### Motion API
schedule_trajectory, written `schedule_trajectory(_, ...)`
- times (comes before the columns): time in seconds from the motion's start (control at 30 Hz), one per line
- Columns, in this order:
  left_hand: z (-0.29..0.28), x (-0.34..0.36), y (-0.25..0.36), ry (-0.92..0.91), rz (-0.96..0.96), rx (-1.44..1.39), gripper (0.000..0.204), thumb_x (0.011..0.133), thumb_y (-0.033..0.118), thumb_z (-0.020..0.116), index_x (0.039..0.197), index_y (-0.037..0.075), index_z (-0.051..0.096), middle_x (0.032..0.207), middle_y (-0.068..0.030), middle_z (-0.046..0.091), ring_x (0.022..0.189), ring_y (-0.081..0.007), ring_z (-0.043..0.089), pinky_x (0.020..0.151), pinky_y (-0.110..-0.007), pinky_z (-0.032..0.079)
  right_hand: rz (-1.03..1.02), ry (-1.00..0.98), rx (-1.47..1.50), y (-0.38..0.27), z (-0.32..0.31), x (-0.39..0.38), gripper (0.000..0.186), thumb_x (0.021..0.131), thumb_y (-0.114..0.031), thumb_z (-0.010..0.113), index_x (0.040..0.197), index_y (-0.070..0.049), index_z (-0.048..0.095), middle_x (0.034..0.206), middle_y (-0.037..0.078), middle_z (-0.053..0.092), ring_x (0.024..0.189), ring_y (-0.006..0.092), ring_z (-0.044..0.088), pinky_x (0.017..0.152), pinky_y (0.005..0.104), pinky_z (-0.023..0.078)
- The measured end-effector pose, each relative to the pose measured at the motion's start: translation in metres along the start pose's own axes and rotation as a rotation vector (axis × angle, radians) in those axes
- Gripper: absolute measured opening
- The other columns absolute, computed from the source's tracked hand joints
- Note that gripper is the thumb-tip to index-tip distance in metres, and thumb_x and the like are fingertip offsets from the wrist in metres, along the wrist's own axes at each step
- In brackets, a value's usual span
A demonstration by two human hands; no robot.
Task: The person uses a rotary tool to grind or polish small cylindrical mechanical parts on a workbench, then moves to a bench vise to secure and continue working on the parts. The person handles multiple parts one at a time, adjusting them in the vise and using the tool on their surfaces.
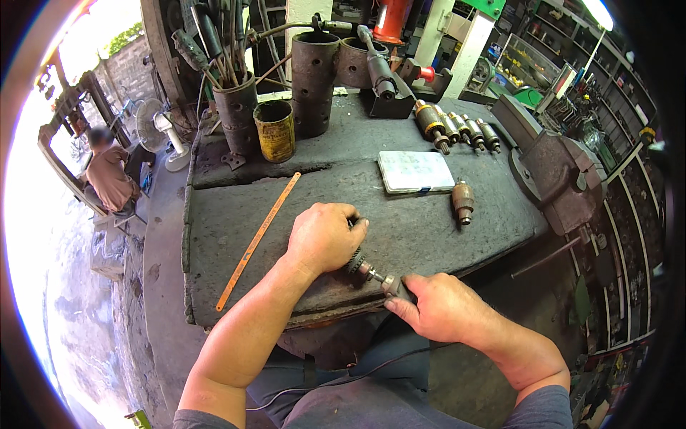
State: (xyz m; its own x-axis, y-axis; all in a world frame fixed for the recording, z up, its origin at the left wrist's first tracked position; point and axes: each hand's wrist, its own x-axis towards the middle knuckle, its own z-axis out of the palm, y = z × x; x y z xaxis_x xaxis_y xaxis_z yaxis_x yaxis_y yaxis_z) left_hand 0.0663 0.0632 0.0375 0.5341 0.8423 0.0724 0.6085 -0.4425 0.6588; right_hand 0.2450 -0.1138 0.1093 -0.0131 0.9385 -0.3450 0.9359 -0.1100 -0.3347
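Observation:
Near the front edge of the workbench [236,214], my left hand [325,236] is closed round the upper end of a dark metal shaft part [356,262]. A ribbed collar shows below its fingers, with a thinner bright shaft running down to the right. Gripping the pale metal collar [390,285] at the lower end is my right hand [444,307], its thumb and fingers closed on it. What lies inside my left palm is hidden. Right of my hands, a brownish cylindrical metal part [463,204] stands beside a flat white plastic case [416,171].
An orange hacksaw blade [259,242] lies at left. Behind stand a yellow can [275,131] and dark perforated tubes [314,86] with tools. Several motor armatures [432,123] lie at back right, near a large bench vise [561,175]. A person [113,171] sits far left beside a fan [161,132].

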Motion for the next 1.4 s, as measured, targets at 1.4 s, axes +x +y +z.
schedule_trajectory(1.4,-0.007,-0.011,-0.007,-0.103,0.063,0.033,0.038,0.089,0.034,0.07,0.114,0.013,0.09,0.105,-0.0188,0.085,0.104,-0.0411,0.08,0.098,-0.05,0.063,0.0,0.001,-0.004,-0.005,0.002,-0.012,0.056,0.11,-0.052,0.07,0.104,0.004,0.07,0.09,0.03,0.078,0.09,0.0539,0.077,0.081,0.0621,0.062)
